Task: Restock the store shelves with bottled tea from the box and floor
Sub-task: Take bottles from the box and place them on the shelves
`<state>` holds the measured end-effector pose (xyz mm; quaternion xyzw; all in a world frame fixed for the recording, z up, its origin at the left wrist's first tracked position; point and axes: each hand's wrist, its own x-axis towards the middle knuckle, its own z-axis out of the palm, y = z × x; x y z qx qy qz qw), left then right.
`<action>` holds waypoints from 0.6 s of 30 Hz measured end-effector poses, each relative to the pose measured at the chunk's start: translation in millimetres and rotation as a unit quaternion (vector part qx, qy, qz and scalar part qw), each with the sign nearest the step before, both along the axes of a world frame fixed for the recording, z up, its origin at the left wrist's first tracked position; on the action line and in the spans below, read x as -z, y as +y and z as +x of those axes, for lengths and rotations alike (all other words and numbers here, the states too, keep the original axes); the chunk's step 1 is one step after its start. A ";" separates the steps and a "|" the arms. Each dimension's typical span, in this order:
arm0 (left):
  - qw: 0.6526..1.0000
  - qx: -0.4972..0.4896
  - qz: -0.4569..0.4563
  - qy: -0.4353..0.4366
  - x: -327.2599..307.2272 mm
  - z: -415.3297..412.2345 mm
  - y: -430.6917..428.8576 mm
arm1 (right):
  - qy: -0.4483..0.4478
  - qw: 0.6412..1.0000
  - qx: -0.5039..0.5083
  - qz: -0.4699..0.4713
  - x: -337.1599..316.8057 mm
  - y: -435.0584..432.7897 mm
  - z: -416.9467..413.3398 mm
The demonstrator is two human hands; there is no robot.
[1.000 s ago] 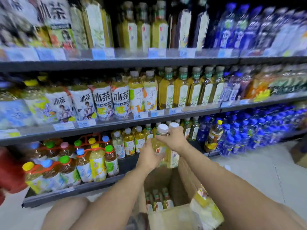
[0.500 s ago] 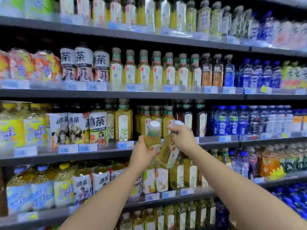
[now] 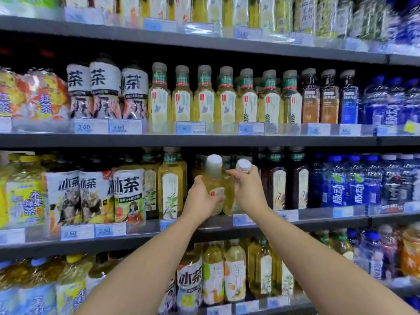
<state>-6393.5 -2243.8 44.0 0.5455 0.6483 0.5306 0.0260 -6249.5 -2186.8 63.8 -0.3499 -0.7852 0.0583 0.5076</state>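
Reaching up side by side, both hands carry tea to the third shelf [image 3: 329,220] down in the head view. The left hand [image 3: 200,202] is wrapped around the belly of a pale yellow bottle [image 3: 213,185], which stands upright with its long axis vertical and its white cap at the top. The right hand [image 3: 248,193] grips a second bottle [image 3: 243,165] high by the neck; that one leans, its white cap tipped toward the right and its body slanting down behind the first. The two bottles touch or nearly touch, and both sit just in front of the shelf's row, above its front edge.

Left of the grip stand taller square bottles [image 3: 170,187] with leaf-print labels, then cartoon-labelled bottles [image 3: 129,194] printed 小茶. Price tags [image 3: 93,231] beneath those read 5.50. Right of the grip are dark tea bottles [image 3: 276,178] and then blue water bottles [image 3: 354,180]. One shelf above, green-collared tea bottles [image 3: 204,96] stand in a row, with tags [image 3: 108,126] further left reading 3.60. Below the forearms, more 小茶 and pale tea bottles [image 3: 212,272] fill the next shelf. The shelving is dark grey metal, tightly stocked.
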 end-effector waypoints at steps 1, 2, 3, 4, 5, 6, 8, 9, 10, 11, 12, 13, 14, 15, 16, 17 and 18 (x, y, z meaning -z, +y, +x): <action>1.000 0.000 -0.020 0.000 1.2 -4.3 8.2 | -0.015 1.000 0.008 -0.001 1.3 7.6 -4.2; 0.999 0.000 -0.040 0.002 2.6 -8.7 16.7 | -0.019 1.000 0.014 -0.003 1.2 14.1 -8.4; 0.998 0.001 -0.057 0.002 4.5 -12.5 24.5 | -0.016 1.000 0.018 -0.002 1.0 20.2 -12.2; 0.998 0.002 -0.067 -0.003 6.7 -15.8 31.6 | -0.014 1.000 0.023 0.005 0.6 26.5 -16.1; 0.997 0.002 -0.070 -0.011 8.2 -18.9 38.5 | -0.020 0.999 0.031 0.015 0.3 33.1 -20.2; 0.997 -0.002 -0.069 -0.018 9.7 -22.0 44.9 | -0.038 0.998 0.041 0.017 1.6 40.2 -24.1; 0.997 -0.015 -0.075 -0.025 11.3 -27.3 55.0 | -0.096 0.994 0.049 -0.021 8.9 52.9 -29.9; 0.996 -0.022 -0.085 -0.020 11.7 -29.7 58.5 | -0.135 0.989 0.054 -0.041 15.0 57.4 -31.8; 0.995 -0.028 -0.098 -0.006 12.2 -32.0 61.8 | -0.177 0.981 0.070 -0.041 21.8 60.4 -33.1; 0.993 -0.033 -0.115 0.014 12.7 -33.7 64.5 | -0.213 0.972 0.094 -0.023 28.0 62.3 -33.6; 0.990 -0.040 -0.133 0.034 13.2 -34.9 66.8 | -0.236 0.964 0.118 0.001 33.2 63.4 -34.3; 0.986 -0.050 -0.148 0.049 13.7 -35.4 68.6 | -0.246 0.959 0.139 0.022 36.8 63.8 -34.8; 0.983 -0.063 -0.160 0.060 14.1 -35.2 69.4 | -0.246 0.956 0.153 0.038 39.7 63.3 -35.5; 0.981 -0.075 -0.169 0.066 14.5 -34.3 69.4 | -0.234 0.958 0.159 0.045 42.1 62.0 -35.9; 0.978 -0.089 -0.175 0.068 15.4 -33.0 68.8 | -0.208 0.965 0.156 0.038 44.1 60.5 -35.5; 0.976 -0.104 -0.177 0.069 16.2 -31.4 68.0 | -0.173 0.974 0.146 0.018 45.5 59.6 -34.2; 0.974 -0.117 -0.177 0.072 16.9 -30.0 67.7 | -0.150 0.979 0.135 -0.008 45.7 60.0 -32.7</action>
